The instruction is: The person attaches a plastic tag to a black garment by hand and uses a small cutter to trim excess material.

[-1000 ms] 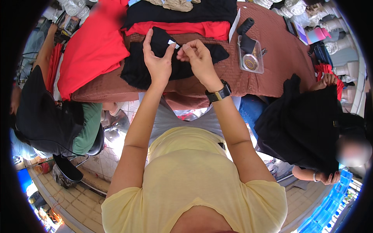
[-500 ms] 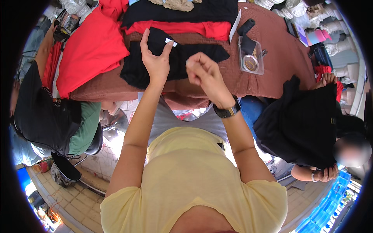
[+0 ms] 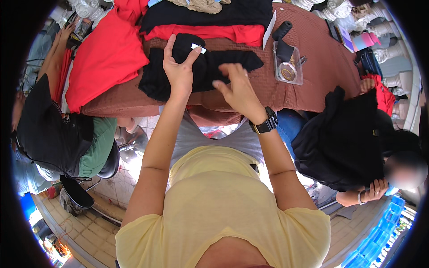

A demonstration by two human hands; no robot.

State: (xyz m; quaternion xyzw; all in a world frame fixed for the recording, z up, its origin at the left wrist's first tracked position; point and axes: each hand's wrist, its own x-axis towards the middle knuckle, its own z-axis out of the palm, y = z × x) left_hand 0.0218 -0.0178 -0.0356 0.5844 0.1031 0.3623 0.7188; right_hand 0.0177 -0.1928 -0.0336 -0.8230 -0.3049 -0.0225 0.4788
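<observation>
One rumpled black garment (image 3: 212,77), small white tag (image 3: 195,45); left hand (image 3: 179,73) pinching both, right hand (image 3: 241,93) loosely spread.

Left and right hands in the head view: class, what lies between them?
In the head view, black cloth on the brown tablecloth lies between the left hand and the right hand.

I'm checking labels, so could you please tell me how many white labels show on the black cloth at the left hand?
1: the white label is on the black cloth, by the left hand's thumb tip. Others may be hidden in folds.
</observation>
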